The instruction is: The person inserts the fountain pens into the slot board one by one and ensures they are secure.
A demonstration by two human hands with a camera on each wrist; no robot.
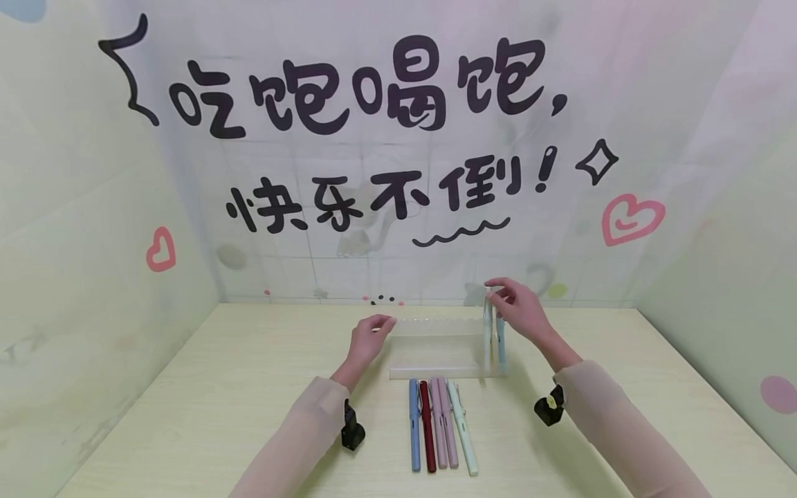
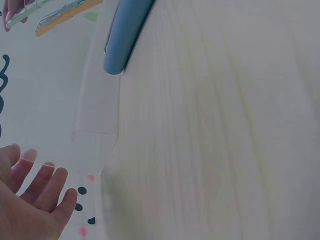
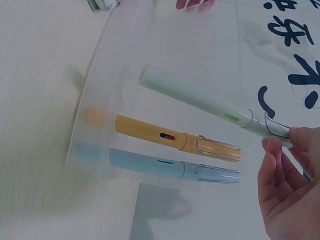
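Note:
In the head view my right hand [image 1: 525,312] pinches the top of a pale green pen [image 1: 488,335], which stands nearly upright at the right end of a clear holder [image 1: 434,349]. The right wrist view shows the thumb and fingers of that hand [image 3: 292,187] on the clip end of the green pen [image 3: 192,96]. A yellow pen [image 3: 150,133] and a light blue pen [image 3: 145,164] sit in the holder beside it. My left hand [image 1: 369,340] grips the holder's upper left corner; its fingertips overlap the clear edge in the left wrist view.
Several pens lie side by side in front of the holder: a blue one [image 1: 414,425], a dark red one [image 1: 427,429], two light purple ones [image 1: 443,422] and a pale green one [image 1: 462,429]. A printed cloth wall [image 1: 386,277] stands behind the table.

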